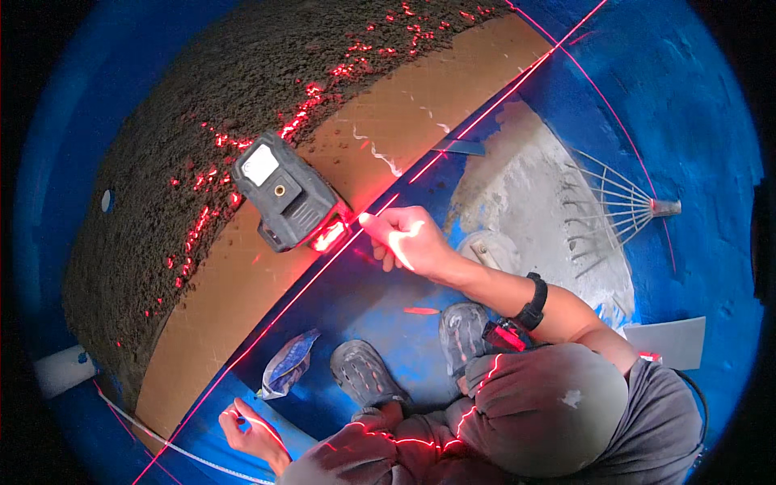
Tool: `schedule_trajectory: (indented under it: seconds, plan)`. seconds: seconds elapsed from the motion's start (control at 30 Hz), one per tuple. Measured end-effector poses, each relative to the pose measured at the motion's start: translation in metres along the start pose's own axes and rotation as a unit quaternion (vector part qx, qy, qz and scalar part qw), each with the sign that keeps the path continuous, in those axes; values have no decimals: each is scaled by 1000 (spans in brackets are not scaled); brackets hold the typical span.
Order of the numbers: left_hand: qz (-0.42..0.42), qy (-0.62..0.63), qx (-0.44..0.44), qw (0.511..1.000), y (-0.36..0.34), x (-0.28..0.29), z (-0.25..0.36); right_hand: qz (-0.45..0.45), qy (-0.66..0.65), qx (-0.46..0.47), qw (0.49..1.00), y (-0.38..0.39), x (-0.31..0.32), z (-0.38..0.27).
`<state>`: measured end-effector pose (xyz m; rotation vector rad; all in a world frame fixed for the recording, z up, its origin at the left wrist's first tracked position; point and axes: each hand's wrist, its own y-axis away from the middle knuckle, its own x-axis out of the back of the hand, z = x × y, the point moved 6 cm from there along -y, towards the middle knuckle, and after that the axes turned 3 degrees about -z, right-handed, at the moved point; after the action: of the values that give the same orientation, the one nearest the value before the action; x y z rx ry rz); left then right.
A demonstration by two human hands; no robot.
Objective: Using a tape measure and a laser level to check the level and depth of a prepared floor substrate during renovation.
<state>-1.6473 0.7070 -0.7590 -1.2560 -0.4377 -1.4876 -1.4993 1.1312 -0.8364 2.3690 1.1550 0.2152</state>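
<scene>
A grey and black laser level with a white label stands on a curved brown board and casts bright red lines. Just off its lit end is my right hand; the thumb reaches the board's edge and the other fingers curl in, with nothing seen in them. Dark damp soil-like material lies behind the board and carries broken red light. Low on the left, my left hand has its fingers curled closed beside a white cord; whether anything is inside them is hidden.
A metal fan rake head leans by a pale grey patch on the blue surface. An opened bag lies near my grey clogs. Beside my right arm is a grey flat panel. A white pipe sticks out at far left.
</scene>
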Motion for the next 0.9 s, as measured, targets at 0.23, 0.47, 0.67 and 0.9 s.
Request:
schedule_trajectory:
  seconds: [0.23,0.47,0.67,0.9]
  plan:
    - [-3,-10,19,1000,1,-6,7,8,-15,3,1000,-2,9,1]
    - [96,-241,-4,966,11,49,-44,-35,-112,36,992,-5,-6,5]
    - [72,-392,246,884,69,81,-145,77,10,30,997,-6,47,6]
    - [48,-361,472,803,163,111,-184,82,41,74,993,-21,69,28]
